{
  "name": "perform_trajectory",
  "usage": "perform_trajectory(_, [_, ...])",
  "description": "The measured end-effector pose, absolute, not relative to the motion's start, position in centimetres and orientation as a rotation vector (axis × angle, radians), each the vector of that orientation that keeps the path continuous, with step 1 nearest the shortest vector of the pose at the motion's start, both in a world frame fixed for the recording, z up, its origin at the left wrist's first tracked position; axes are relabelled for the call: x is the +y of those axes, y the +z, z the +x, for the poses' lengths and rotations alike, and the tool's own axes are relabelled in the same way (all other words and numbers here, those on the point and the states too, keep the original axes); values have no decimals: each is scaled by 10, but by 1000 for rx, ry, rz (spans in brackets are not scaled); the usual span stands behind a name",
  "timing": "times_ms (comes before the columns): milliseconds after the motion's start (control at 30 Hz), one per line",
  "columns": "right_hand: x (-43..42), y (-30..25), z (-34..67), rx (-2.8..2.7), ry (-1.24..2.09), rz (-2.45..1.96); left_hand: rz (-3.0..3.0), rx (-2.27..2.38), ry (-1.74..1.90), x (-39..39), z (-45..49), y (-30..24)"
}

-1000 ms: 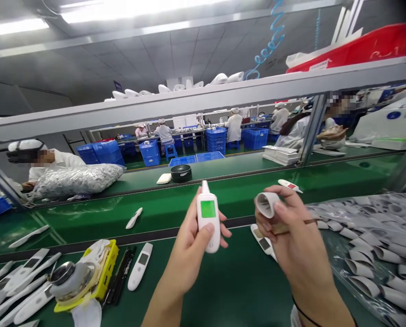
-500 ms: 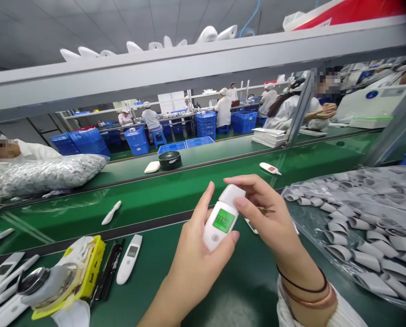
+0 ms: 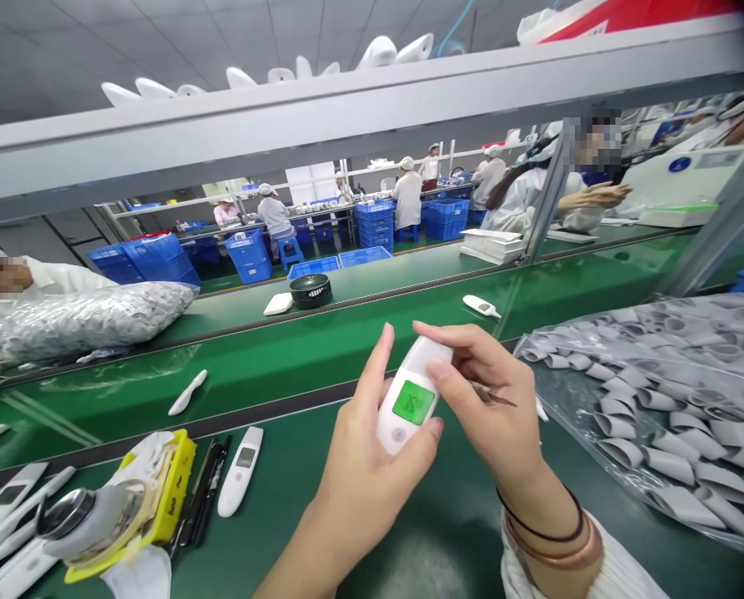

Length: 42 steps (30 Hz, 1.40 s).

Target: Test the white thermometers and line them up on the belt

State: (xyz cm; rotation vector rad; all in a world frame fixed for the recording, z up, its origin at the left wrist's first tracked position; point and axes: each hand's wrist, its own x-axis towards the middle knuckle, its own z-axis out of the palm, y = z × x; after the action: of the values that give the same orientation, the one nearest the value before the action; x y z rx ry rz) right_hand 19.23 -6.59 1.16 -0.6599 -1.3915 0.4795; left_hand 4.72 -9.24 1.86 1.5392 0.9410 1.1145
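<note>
Glossy white plastic thermometer [image 3: 409,398]; matt green belt [image 3: 297,358].

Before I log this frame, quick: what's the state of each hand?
Left hand: closed around the white thermometer, its screen lit green.
Right hand: fingertips closed on the cap at the thermometer's tip.

White thermometer [image 3: 409,401] in my hands, tilted, tip up-right, green screen lit, white cap [image 3: 429,353] seated on tip, above desk.
</note>
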Motion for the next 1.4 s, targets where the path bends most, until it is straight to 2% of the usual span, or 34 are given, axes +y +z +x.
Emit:
perform_trajectory(267, [-65,18,200,-1449,454,-716,1755,1263,1029,-92,55,19])
perform_trajectory(500, [-62,15,197,-1433,555,-700,1801,1236,866,-91,50,23])
perform_trajectory(733, [-59,17,201,-1424,712,-806,1858,1265,991,-89,47,21])
perform_trajectory(900, [-56,19,215,-1528,827,-877,1447,1052,1112,-77,36,21])
perform_trajectory(1100, [-65,28,206,-1622,607,-938,1236,581,1211,-65,29,20])
perform_trajectory(1400, [-74,22,193,-1803,189,-972,1290,677,1260,-79,39,19])
